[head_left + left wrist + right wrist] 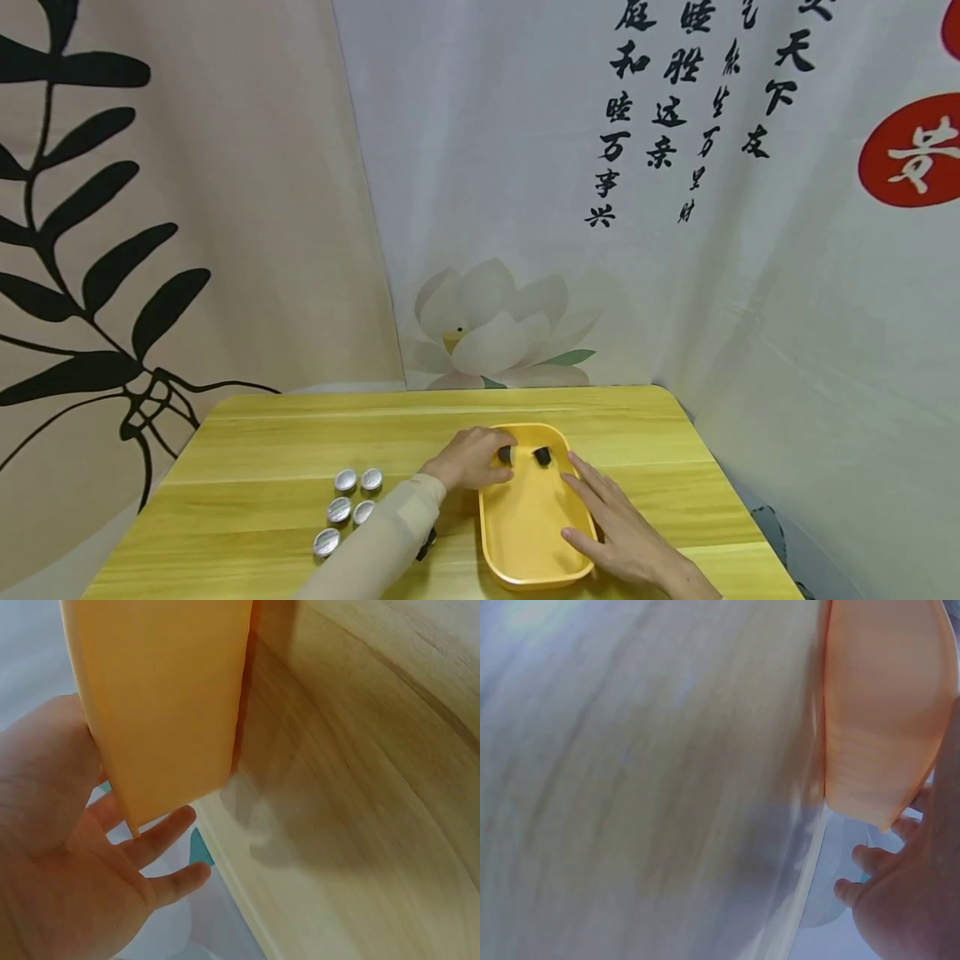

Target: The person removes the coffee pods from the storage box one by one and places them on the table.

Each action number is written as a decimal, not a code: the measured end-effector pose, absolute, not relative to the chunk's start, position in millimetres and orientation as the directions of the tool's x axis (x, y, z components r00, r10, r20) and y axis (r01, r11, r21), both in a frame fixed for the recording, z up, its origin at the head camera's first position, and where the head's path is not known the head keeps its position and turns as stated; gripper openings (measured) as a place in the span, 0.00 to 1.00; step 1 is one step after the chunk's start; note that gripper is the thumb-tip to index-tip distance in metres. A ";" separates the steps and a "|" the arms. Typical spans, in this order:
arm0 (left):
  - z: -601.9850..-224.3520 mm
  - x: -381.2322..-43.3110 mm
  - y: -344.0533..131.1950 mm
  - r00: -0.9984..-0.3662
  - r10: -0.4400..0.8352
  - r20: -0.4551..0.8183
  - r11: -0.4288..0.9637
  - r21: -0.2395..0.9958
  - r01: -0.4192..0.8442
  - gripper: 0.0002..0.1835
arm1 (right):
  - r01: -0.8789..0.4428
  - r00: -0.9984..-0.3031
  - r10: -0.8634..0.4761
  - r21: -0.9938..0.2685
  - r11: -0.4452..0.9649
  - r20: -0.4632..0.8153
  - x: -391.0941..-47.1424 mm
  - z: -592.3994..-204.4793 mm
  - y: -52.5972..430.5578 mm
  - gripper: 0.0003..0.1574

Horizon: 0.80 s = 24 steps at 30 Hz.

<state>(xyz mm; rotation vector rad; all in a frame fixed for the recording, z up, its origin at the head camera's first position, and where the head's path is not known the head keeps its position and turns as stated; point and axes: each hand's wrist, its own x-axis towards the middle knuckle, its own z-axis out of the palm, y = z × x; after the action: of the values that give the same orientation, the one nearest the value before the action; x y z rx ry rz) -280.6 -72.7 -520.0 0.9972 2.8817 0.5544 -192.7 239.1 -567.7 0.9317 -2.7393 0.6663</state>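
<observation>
A yellow tray lies on the table. My left hand reaches over its far left rim and pinches a small dark cylindrical piece between thumb and fingers. Another small black piece sits inside the tray, near its far end. My right hand rests at the tray's right rim with its fingers extended. In the left wrist view the tray's side wall hides what the left hand holds. The right wrist view shows the right hand beside the outer wall.
Several small round pieces with silver tops stand on the table left of the tray. A dark object is partly hidden by the left sleeve. The wooden table ends before a printed cloth backdrop.
</observation>
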 end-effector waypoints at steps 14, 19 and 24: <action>-518.8 -280.0 -64.9 -0.850 0.526 -0.004 0.805 0.326 0.497 0.21 | -0.612 -0.790 -0.534 -0.352 0.708 0.300 -193.1 -567.3 238.4 0.44; -518.2 -280.4 -64.6 -0.850 0.527 -0.008 0.801 0.339 0.494 0.20 | -0.612 -0.791 -0.533 -0.356 0.706 0.301 -192.9 -567.2 238.1 0.44; -519.2 -280.5 -64.6 -0.844 0.536 0.009 0.788 0.355 0.503 0.07 | -0.610 -0.792 -0.532 -0.360 0.706 0.299 -193.3 -567.8 238.2 0.44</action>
<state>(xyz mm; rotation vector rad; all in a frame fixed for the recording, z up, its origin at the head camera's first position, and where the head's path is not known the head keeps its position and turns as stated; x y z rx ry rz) -280.5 -64.6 -519.2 0.8398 2.8829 0.5333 -193.3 238.2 -567.8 0.9249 -2.7391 0.6706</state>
